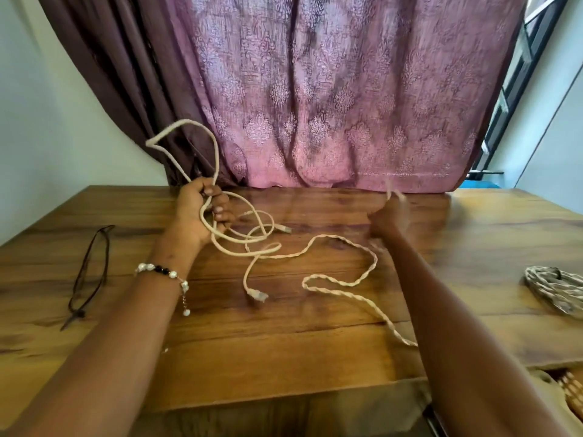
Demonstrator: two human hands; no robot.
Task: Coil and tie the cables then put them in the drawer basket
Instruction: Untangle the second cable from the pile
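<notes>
A long cream cable (340, 280) lies in loose curves over the wooden table (284, 348), part smooth and part twisted. My left hand (202, 212) grips a bundle of its loops; one loop stands up above the fist. One plug end (257, 296) rests on the table in the middle. My right hand (389, 220), blurred, is raised over the table and pinches a stretch of the same cable. A coiled, tied cable (555, 291) lies at the right edge. The corner of a woven basket (571, 389) shows below the table at the bottom right.
Thin black cable ties (91, 272) lie on the table's left side. A patterned pink curtain (331, 105) hangs behind the table's far edge, with a dark brown curtain to its left. A white wall lies at the left, a window frame at the right.
</notes>
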